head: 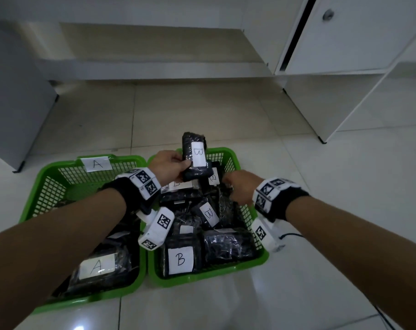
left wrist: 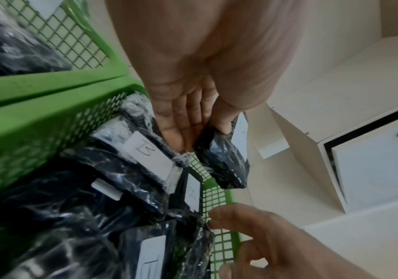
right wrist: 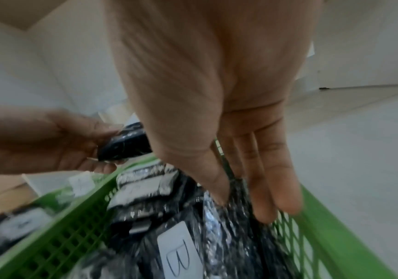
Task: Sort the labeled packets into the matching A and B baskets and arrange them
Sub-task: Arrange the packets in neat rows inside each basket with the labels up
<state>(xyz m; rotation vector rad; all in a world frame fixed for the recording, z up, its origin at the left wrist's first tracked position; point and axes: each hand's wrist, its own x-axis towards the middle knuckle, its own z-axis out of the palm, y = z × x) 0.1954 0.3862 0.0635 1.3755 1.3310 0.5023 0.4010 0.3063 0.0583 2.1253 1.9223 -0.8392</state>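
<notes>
- My left hand (head: 169, 165) holds a black packet labeled B (head: 194, 156) upright above the far end of the B basket (head: 233, 155), thumb and fingers pinching its lower edge.
- From the left wrist view, the thumb presses one face of that packet while the fingers (left wrist: 181, 120) back the other; the grip sits low, so the top stands free.
- My right hand (head: 239, 188) reaches down along the basket's right wall, fingers extended and loosely spread among the packets (head: 208, 213); the right wrist view shows fingertips touching wrapped plastic, but I cannot tell whether anything is pinched.
- The A basket (head: 59, 167) sits just beside it on the left, with an A packet (head: 96, 266) lying near its front.
- As I judge it, the step in hand is seating this B packet and tidying the pile beneath.
- To do it well, I would use the right hand to part a slot first, then lower the packet label-up and flat.
- The wrapping looks slick; a pinch this low could let the packet tip, so I would shift the grip toward its middle.
- The pile is uneven, so the packet may slide.
</notes>
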